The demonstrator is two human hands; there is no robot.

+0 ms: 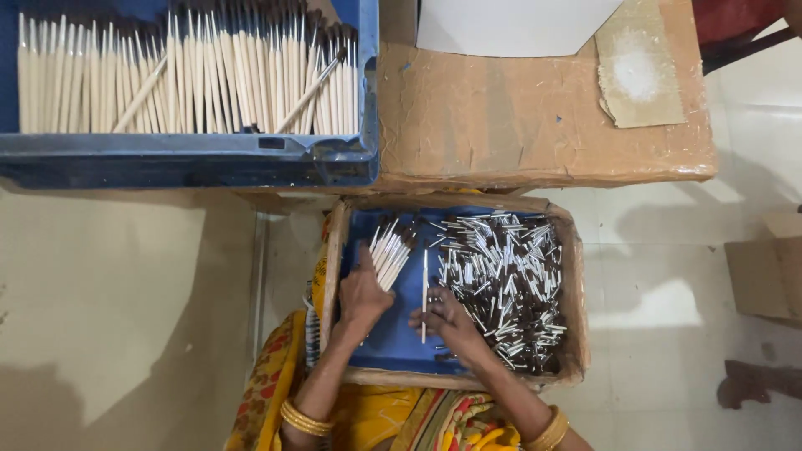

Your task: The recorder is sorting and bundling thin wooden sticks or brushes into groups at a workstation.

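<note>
My left hand (363, 294) holds a bundle of cream-coloured brush sticks with dark tips (389, 249) over the left side of a cardboard box (575, 276) lined in blue. One single stick (424, 294) stands upright in my right hand (447, 321), pinched near its lower end. To the right of that hand, a heap of small silver metal ferrules with dark ends (505, 284) fills the right half of the box.
A blue plastic crate (192, 159) at the upper left holds several rows of cream sticks (184, 79). A brown cardboard-covered table (535, 117) carries a white sheet (510, 25). Pale floor tiles lie on both sides, with another cardboard box (769, 276) at the right edge.
</note>
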